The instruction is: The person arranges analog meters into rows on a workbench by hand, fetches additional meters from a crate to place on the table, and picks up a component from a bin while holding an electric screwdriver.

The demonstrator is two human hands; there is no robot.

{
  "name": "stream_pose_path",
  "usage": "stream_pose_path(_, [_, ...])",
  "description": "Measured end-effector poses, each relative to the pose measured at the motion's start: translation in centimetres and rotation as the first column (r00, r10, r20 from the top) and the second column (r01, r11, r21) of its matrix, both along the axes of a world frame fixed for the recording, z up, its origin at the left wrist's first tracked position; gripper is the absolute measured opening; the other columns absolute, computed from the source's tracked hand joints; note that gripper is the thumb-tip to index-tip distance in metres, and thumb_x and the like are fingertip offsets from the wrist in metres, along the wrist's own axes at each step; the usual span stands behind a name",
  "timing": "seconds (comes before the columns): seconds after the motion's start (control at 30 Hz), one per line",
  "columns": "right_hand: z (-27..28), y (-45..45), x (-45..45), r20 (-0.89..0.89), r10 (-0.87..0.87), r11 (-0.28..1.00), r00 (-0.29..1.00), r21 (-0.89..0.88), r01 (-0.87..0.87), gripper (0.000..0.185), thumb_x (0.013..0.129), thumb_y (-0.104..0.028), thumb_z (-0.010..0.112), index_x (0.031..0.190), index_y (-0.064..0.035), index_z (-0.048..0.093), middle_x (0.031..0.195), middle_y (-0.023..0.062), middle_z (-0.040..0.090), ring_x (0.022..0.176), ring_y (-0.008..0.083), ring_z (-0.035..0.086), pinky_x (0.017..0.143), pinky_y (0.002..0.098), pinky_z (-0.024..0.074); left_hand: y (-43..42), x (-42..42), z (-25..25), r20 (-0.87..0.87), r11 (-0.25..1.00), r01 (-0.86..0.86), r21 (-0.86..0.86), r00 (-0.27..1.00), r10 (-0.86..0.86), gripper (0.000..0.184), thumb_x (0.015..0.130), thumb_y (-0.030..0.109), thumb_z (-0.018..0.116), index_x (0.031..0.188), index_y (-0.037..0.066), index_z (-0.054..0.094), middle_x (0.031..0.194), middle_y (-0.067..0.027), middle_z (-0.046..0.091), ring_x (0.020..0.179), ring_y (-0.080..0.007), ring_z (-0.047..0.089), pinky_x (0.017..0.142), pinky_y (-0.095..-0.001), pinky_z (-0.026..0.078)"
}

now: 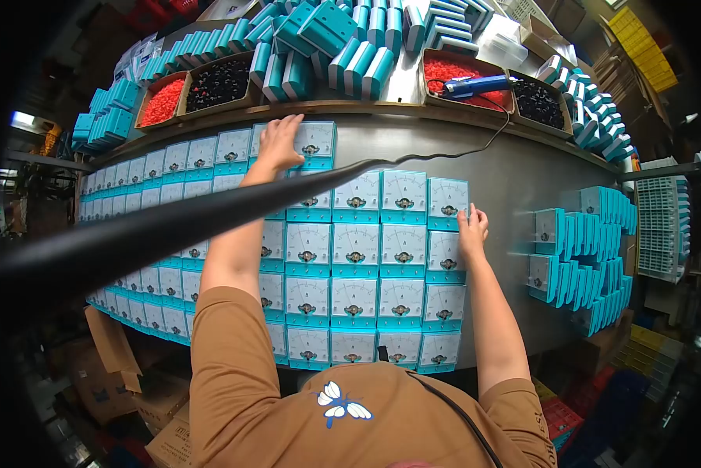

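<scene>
Rows of analog ammeters with white dials and teal cases cover the metal table. My left hand [279,145] lies at the back row, fingers stretched over one meter, its thumb beside the end ammeter [316,141]. At the right edge of the block, my right hand [473,228] rests its spread fingers against the side of an ammeter [447,200], near the meter below it [443,251]. Neither hand is wrapped around a meter. A black cable or rod [319,184] crosses close to the camera and hides part of the rows and my left forearm.
Boxes of red parts [163,102] and black parts [219,86] stand on the back ledge. A blue electric screwdriver [475,85] lies across another red-parts box. Teal cases [366,69] are piled behind. More meters [584,246] stand stacked at the right; cardboard boxes [163,402] sit below left.
</scene>
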State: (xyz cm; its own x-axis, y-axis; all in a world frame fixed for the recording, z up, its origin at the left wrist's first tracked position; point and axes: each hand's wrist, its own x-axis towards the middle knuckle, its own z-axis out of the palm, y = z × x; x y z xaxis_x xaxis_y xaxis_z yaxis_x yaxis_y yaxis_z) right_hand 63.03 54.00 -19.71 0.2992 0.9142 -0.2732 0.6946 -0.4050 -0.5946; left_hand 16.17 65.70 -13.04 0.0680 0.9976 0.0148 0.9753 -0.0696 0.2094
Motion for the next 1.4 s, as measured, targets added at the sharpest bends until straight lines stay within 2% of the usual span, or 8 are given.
stream_pose_path(0.17, [-0.1,0.1,0.0,0.026,0.010,1.000,1.000,-0.028,-0.009,0.069,0.094,-0.056,0.047,0.148,-0.0137,0.040,0.149,0.0130,0.030,0.132,0.0369,0.033,0.112,0.0453,0.0286,2.7,1.8,2.3,-0.193,0.973,0.070,-0.221,0.974,-0.115,0.092,0.054,0.024,0.085,0.137,0.015,0.047,0.133,-0.0059,0.052,0.127,-0.0316,0.044,0.106,-0.0477,0.036])
stream_pose_path(0.47, [4.0,-0.7,0.1,-0.084,-0.105,0.963,0.991,0.238,0.123,0.073,0.086,-0.037,0.071,0.143,-0.0022,0.041,0.136,0.0216,0.048,0.125,0.0345,0.048,0.108,0.0436,0.0360,-4.8,4.3,7.9,0.185,0.936,-0.155,0.316,0.978,0.100,0.081,0.055,0.031,0.081,0.124,0.004,0.051,0.114,-0.0145,0.050,0.110,-0.0342,0.053,0.094,-0.0432,0.045])
stream_pose_path(0.6, [13.3,-7.0,-4.0,-0.783,0.212,0.977,0.585,0.180,-0.113,0.069,0.089,-0.034,0.069,0.144,-0.0045,0.039,0.133,0.0161,0.051,0.119,0.0243,0.053,0.099,0.0373,0.0455,-16.6,9.9,14.0,0.429,0.985,-0.019,0.171,0.901,-0.057,0.077,0.056,0.027,0.079,0.123,0.000,0.054,0.113,-0.0177,0.050,0.104,-0.0347,0.054,0.093,-0.0403,0.047])
stream_pose_path(0.7, [17.3,-12.9,-6.7,-0.991,-0.028,0.955,0.130,-0.065,-0.289,0.067,0.092,-0.031,0.067,0.145,-0.0037,0.035,0.122,0.0128,0.059,0.110,0.0185,0.058,0.089,0.0326,0.0512,-24.6,15.5,16.5,0.519,0.994,0.089,0.064,0.848,-0.109,0.080,0.054,0.026,0.080,0.126,0.000,0.054,0.116,-0.0176,0.050,0.110,-0.0338,0.052,0.096,-0.0414,0.044])
stream_pose_path(0.8, [18.7,-16.8,-8.0,-0.968,-0.024,0.963,0.249,-0.089,-0.256,0.065,0.093,-0.032,0.066,0.141,0.0007,0.035,0.114,0.0093,0.062,0.098,0.0121,0.063,0.075,0.0259,0.0534,-29.7,19.0,17.7,0.525,0.985,0.101,0.139,0.836,-0.160,0.090,0.056,0.028,0.084,0.134,0.003,0.047,0.117,-0.0169,0.050,0.110,-0.0336,0.052,0.093,-0.0426,0.045])
stream_pose_path(0.93, [20.7,-20.8,-5.6,-0.986,-0.099,0.964,0.137,-0.129,-0.232,0.051,0.094,-0.025,0.065,0.131,0.0009,0.043,0.114,0.0106,0.063,0.098,0.0130,0.063,0.081,0.0271,0.0523,-34.4,20.4,16.9,0.926,0.999,0.023,-0.047,0.376,0.035,0.100,0.062,0.022,0.087,0.146,0.007,0.035,0.133,-0.0132,0.047,0.126,-0.0237,0.046,0.105,-0.0413,0.040])
stream_pose_path(1.07, [21.1,-23.8,-3.9,-0.991,-0.050,0.982,0.123,-0.071,-0.176,0.047,0.095,-0.021,0.064,0.130,0.0011,0.043,0.115,0.0118,0.063,0.101,0.0143,0.063,0.085,0.0284,0.0516,-36.3,21.5,15.8,0.996,0.993,0.077,-0.092,0.031,0.089,0.087,0.069,0.009,0.080,0.144,0.004,0.036,0.135,-0.0132,0.046,0.126,-0.0225,0.047,0.108,-0.0385,0.039])
stream_pose_path(1.4, [22.6,-28.3,-1.5,-0.966,-0.168,0.985,0.198,-0.174,-0.014,0.050,0.095,-0.026,0.064,0.130,0.0022,0.042,0.113,0.0135,0.063,0.095,0.0154,0.066,0.072,0.0293,0.0577,-36.7,24.0,14.9,0.891,0.912,0.275,-0.305,-0.255,0.376,0.043,0.093,0.025,0.052,0.127,-0.002,0.056,0.122,-0.0114,0.059,0.114,-0.0175,0.056,0.100,-0.0338,0.044])
